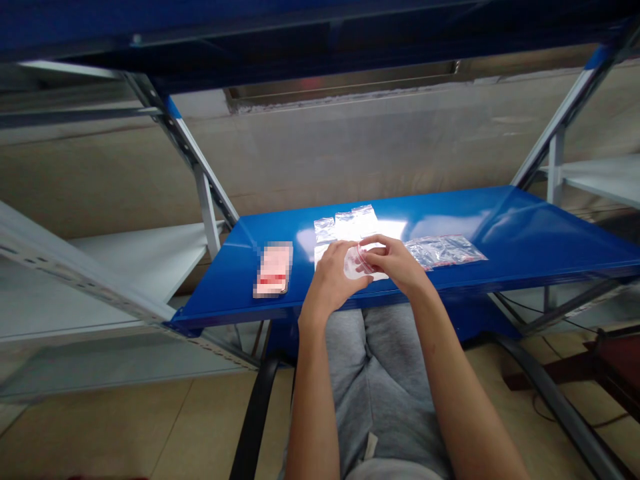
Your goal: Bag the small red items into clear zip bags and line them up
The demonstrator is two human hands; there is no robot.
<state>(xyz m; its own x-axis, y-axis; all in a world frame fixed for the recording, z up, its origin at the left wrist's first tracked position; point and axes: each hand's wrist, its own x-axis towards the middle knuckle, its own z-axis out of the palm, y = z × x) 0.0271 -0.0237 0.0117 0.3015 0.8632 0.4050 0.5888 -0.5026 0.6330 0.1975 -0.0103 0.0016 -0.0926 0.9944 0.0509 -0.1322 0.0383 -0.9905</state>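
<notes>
A small clear zip-lock bag [354, 265] with a red line along its seal is between my two hands, close to the front edge of the blue shelf. My left hand [331, 279] curls around its left side, thumb low and fingers at the top. With thumb and fingers pinched together, my right hand [397, 261] grips the bag near the red seal. White material shows through the plastic, but I cannot make out what it is. Just beyond my hands lie several flat zip-lock bags [345, 223] with white contents.
To the right, a spread of clear, red-edged zip-lock bags [447, 251] lies on the blue shelf [530, 247]. A blurred-out pinkish rectangular object [273, 270] rests at the left. Slanted metal posts [195, 157] flank the shelf, and another blue shelf [320, 40] hangs overhead.
</notes>
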